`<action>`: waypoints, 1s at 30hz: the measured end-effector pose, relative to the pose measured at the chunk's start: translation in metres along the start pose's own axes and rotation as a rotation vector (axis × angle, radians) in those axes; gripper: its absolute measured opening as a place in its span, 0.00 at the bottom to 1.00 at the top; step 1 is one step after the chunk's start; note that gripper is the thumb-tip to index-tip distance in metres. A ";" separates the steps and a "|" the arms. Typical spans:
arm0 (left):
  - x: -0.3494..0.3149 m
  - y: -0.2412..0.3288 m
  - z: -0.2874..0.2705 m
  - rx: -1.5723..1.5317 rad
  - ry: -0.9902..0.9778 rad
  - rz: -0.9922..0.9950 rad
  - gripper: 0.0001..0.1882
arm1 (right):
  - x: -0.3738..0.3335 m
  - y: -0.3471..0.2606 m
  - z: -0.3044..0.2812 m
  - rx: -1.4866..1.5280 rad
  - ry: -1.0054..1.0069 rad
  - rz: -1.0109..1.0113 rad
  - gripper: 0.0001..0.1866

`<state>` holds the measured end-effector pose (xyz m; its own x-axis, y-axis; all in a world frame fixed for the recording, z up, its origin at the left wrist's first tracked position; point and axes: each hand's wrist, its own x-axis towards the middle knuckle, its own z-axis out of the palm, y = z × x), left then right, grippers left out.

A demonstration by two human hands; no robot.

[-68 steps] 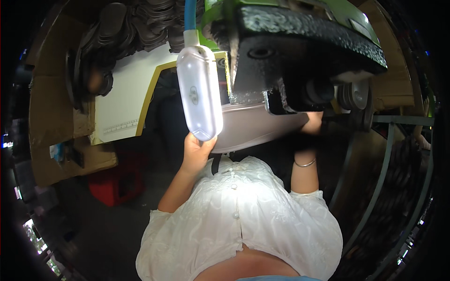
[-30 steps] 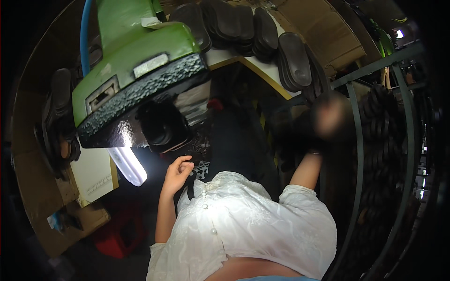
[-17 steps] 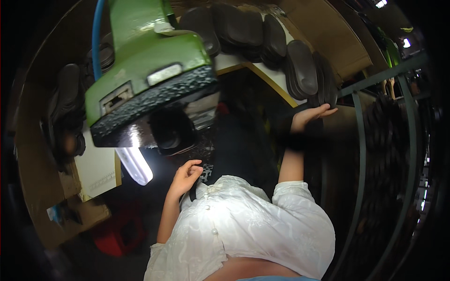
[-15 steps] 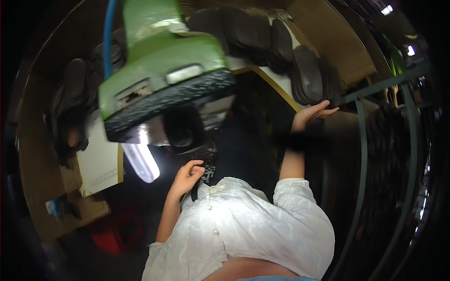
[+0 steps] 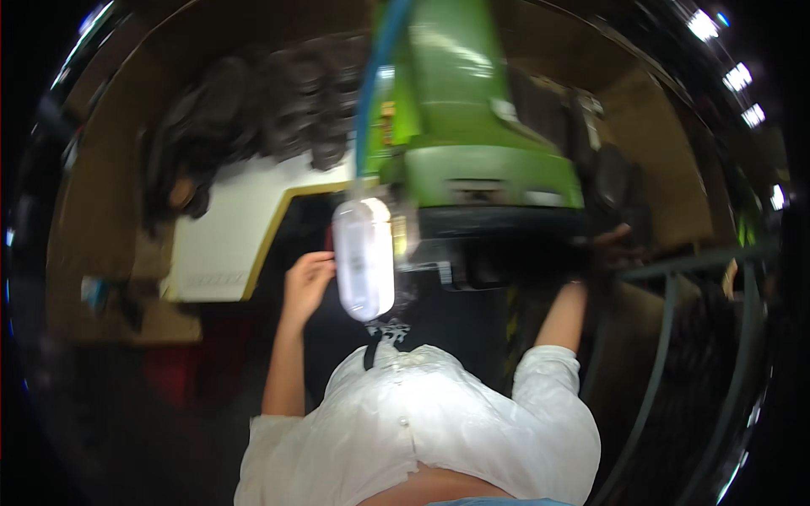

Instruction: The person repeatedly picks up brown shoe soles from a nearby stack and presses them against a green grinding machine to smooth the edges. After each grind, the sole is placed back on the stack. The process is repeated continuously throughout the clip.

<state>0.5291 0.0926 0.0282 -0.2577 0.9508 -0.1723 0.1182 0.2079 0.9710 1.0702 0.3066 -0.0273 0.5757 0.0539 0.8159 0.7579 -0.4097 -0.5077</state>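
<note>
My left hand (image 5: 309, 283) is raised beside the lit oblong lamp (image 5: 359, 282), fingers loosely stretched toward it. The fingertips meet or pass behind the lamp's edge, and nothing shows in the hand. My right hand (image 5: 616, 246) reaches out past the right side of a green machine head (image 5: 494, 173). It is dim and blurred, with fingers extended near dark sole-shaped pieces (image 5: 612, 177). The machine's dark underside hides part of that wrist. I cannot make out anything held there. More stacks of dark sole-shaped pieces (image 5: 308, 105) lie on the far left.
A white tabletop (image 5: 224, 240) with a yellow edge spans the left, bounded by brown cardboard walls (image 5: 93, 211). A blue hose (image 5: 371, 93) runs down beside the machine. Green-grey metal rails (image 5: 666, 337) stand at the right. Something red (image 5: 169, 363) sits low on the left.
The machine and lamp have shifted right in the picture as the view turned. My left hand is now next to the lamp; the machine now partly covers my right wrist, which was plainly visible before.
</note>
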 end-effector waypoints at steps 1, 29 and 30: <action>-0.001 -0.007 -0.009 -0.123 0.053 0.016 0.09 | 0.005 -0.032 -0.021 0.335 -0.103 0.264 0.40; 0.021 -0.023 -0.030 0.011 0.243 0.167 0.12 | 0.014 -0.130 -0.033 1.263 -1.154 0.350 0.31; 0.037 -0.026 -0.042 0.004 0.376 0.263 0.14 | 0.013 -0.123 -0.045 1.278 -1.160 0.373 0.33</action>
<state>0.4759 0.1126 0.0033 -0.5489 0.8218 0.1529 0.2294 -0.0278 0.9729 0.9706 0.3170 0.0584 0.2289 0.9240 0.3063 -0.0358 0.3224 -0.9459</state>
